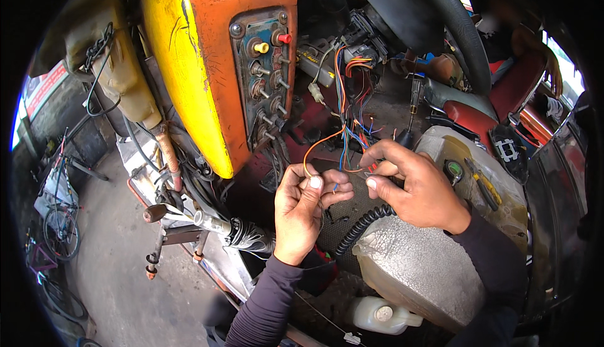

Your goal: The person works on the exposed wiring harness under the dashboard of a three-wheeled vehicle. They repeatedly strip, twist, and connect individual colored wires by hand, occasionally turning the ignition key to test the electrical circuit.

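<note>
My left hand point(298, 212) is closed, thumb pressed on the fingers, pinching an orange wire point(313, 148) that loops down from the bundle. A short blue wire end point(335, 188) shows beside its fingers. To the right, my right hand point(412, 186) has its thumb and index finger curled close together around a thin reddish wire point(353, 170); the tips hide part of it. Above both hands hangs the bundle of coloured wires point(343, 111), coming from the steering column point(362, 35). Several loose wire ends stick out of it. A white connector point(316, 93) dangles alongside.
An orange and yellow console with a switch panel point(263, 79) stands left of the wires. The steering wheel point(462, 39) is at upper right. A silver-grey cover point(421, 252), pliers point(483, 185), a coiled black cable point(363, 226) and a plastic jug point(385, 315) lie around. Another person sits at upper right.
</note>
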### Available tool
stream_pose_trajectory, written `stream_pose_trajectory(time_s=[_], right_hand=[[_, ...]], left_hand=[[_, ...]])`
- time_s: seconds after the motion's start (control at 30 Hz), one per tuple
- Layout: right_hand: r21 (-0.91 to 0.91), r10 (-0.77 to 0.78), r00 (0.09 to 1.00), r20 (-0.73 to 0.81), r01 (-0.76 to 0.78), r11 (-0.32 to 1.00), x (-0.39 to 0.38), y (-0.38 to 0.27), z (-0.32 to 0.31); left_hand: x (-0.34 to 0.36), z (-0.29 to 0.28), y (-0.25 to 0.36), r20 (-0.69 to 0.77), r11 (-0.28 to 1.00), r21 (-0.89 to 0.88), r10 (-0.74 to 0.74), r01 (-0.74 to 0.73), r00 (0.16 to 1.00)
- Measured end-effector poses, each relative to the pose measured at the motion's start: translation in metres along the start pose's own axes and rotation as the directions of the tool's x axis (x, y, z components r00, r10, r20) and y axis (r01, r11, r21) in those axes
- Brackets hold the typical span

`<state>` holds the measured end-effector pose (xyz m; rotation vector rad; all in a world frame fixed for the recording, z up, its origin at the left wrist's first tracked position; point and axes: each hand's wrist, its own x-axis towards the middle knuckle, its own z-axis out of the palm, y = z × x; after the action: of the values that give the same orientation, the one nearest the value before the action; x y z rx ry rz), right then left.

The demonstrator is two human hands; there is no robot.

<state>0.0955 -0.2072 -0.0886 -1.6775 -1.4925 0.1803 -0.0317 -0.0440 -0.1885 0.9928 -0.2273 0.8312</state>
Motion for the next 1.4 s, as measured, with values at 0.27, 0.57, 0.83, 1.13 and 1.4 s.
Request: stream_pose_trajectory(time_s=[0.27,0.57,0.83,1.13,1.4], right_hand=[[0.030,0.037,0.999,-0.023,-0.036,0.999,0.000,0.001,0.003],[0.048,0.025,0.999,-0.025,-0.024,0.999,-0.001,0.004,0.004],[-0.186,-0.149,0.989,0.011,0.148,0.971,-0.015,-0.022,0.007],[-0.394,-0.312,0.947,0.078,0.317,0.863,-0.009,0.002,0.030],[-0.375,-0.351,0.933,0.084,0.356,0.856,-0.009,0.005,0.032]], left_hand=[[-0.001,-0.001,-0.001,0.013,1.000,-0.002,0.008,-0.008,1.000],[0.000,-0.001,-0.001,0.017,1.000,-0.007,0.006,-0.006,1.000],[0.000,-0.001,-0.001,-0.001,1.000,-0.025,-0.002,0.002,1.000],[-0.002,0.006,-0.002,-0.045,0.999,0.027,-0.029,0.030,0.999],[-0.004,0.008,0.000,-0.029,0.994,0.108,-0.017,0.020,0.999]])
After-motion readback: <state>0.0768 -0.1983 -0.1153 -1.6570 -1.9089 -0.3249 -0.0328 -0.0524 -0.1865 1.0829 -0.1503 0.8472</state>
